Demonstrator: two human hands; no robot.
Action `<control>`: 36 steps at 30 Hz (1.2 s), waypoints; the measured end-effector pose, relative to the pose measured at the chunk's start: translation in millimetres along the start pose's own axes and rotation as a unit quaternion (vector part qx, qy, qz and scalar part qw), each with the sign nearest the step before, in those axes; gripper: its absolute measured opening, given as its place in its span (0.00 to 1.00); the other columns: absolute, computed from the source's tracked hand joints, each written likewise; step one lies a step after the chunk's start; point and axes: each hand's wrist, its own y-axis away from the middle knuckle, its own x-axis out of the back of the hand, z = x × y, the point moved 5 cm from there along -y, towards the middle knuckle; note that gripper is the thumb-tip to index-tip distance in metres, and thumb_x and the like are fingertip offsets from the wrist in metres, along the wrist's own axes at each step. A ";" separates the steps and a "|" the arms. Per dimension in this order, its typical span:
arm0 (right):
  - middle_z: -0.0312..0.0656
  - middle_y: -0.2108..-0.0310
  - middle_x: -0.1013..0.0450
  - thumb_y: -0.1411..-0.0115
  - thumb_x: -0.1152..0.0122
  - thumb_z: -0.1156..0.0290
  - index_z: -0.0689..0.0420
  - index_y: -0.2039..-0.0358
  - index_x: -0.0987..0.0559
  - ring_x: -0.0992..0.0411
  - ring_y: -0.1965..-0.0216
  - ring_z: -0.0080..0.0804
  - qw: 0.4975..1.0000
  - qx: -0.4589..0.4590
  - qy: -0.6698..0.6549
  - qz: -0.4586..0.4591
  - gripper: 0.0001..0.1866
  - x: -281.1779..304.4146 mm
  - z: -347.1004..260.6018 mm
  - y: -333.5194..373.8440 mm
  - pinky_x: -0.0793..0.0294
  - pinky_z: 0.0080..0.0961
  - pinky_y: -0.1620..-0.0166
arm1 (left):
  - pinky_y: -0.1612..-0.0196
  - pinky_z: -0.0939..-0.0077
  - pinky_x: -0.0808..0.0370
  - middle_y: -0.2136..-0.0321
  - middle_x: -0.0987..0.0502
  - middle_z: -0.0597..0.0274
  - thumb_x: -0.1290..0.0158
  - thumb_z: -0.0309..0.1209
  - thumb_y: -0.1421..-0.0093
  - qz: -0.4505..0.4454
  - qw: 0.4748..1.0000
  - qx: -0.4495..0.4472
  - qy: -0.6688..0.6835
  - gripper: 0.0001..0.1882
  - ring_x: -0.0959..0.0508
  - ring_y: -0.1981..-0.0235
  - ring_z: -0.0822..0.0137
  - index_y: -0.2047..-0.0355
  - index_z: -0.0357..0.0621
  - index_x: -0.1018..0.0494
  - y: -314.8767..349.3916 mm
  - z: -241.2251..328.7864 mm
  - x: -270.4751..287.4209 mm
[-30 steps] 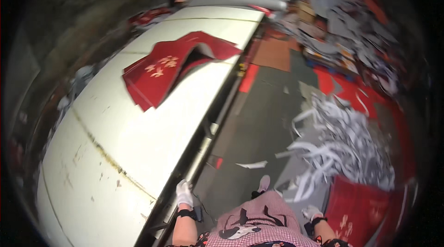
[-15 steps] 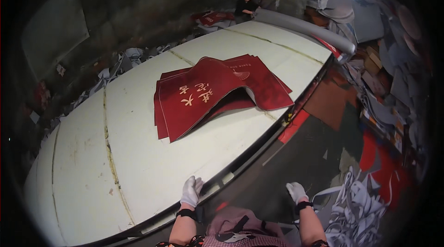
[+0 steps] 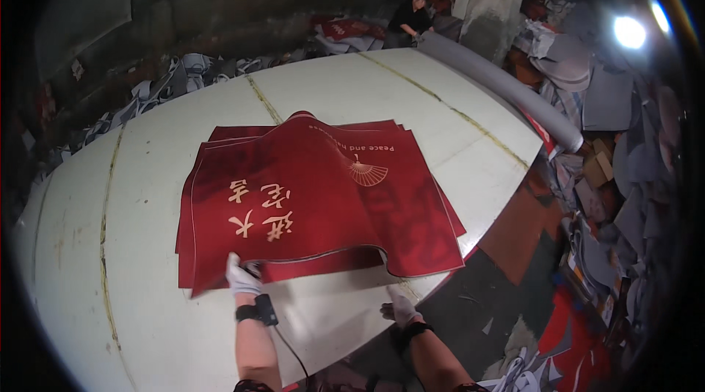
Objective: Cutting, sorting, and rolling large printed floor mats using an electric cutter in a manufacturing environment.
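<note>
A short stack of red floor mats (image 3: 323,193) with pale lettering and a fan design lies on the large pale table. The top mat is wavy, its near edge arched up off the ones beneath. My left hand (image 3: 242,276), in a white glove, is closed over that near edge by the left corner, where the mat looks slightly blurred. Just short of the same edge, farther right, my right hand (image 3: 400,309) hovers over the tabletop. It is gloved too, with its fingers apart and nothing held.
Yellowish seams cross the pale tabletop (image 3: 161,193). At the far end a person in dark clothes (image 3: 410,21) is beside a long grey roll (image 3: 499,87). Scraps and offcuts (image 3: 617,201) heap along the right, with more strips (image 3: 187,72) behind the table.
I have come closer to the stack, which now fills more of the view. Both hands have moved forward from the table's near side, and the left has reached the top mat's edge.
</note>
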 end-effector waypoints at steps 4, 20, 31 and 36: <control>0.48 0.67 0.29 0.46 0.45 0.30 0.61 0.49 0.35 0.28 0.73 0.40 0.947 -0.042 -0.311 0.073 0.44 77.0 0.1 -81.7 0.24 0.39 0.67 | 0.56 0.70 0.24 0.56 0.24 0.59 0.55 0.48 0.33 -0.070 0.954 -0.272 -0.099 0.23 0.22 0.58 0.65 0.52 0.41 0.29 84.5 110.4 -124.1; 0.30 0.77 0.32 0.40 0.40 0.62 0.51 0.77 0.26 0.34 0.77 0.16 0.949 0.246 -0.136 0.144 0.11 134.8 -144.2 -85.2 0.35 0.18 0.74 | 0.41 0.50 0.34 0.41 0.35 0.55 0.61 0.61 0.35 -0.063 0.997 0.010 -0.035 0.39 0.32 0.42 0.53 0.36 0.46 0.45 18.9 -113.6 24.2; 0.38 0.63 0.24 0.36 0.48 0.57 0.56 0.56 0.22 0.28 0.60 0.28 0.964 0.191 -0.183 -0.022 0.17 155.0 -140.4 -153.9 0.29 0.27 0.57 | 0.39 0.64 0.34 0.41 0.34 0.54 0.61 0.48 0.31 -0.018 0.985 -0.171 -0.030 0.30 0.33 0.41 0.61 0.38 0.37 0.41 25.6 -33.5 -45.2; 0.26 0.79 0.38 0.37 0.46 0.47 0.47 0.78 0.29 0.41 0.81 0.16 0.935 0.329 0.063 0.116 0.20 114.6 -349.5 -66.2 0.41 0.19 0.77 | 0.36 0.66 0.41 0.41 0.33 0.49 0.60 0.41 0.29 0.032 0.664 -0.492 -0.563 0.27 0.34 0.40 0.63 0.38 0.33 0.40 18.6 104.6 -176.1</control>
